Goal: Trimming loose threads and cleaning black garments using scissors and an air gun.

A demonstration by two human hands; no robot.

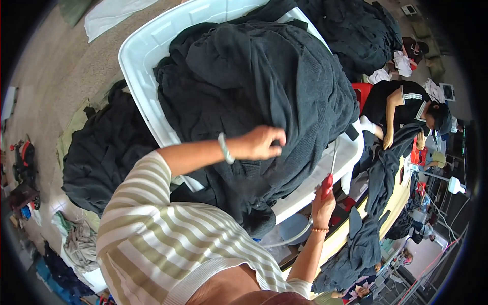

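Note:
A big heap of dark knitted garments (254, 86) fills and overflows a white plastic tub (140, 58) in front of me. My left hand (260, 144), with a pale bangle at its wrist, is over the near part of the heap. Its fingers are apart and slightly bent, with nothing in them. To the right, beside the tub's near right corner, my right hand (323, 207) is closed round the red handle of a screwdriver-like tool (328, 184). Its thin metal shaft points up along the tub's rim. The tip's shape is too small to tell.
More dark garments (109, 147) are piled left of the tub, and another heap (351, 35) stands behind it. A pale yellow work table (389, 216) with dark cloth runs along the right. A co-worker in black (401, 101) handles dark cloth there.

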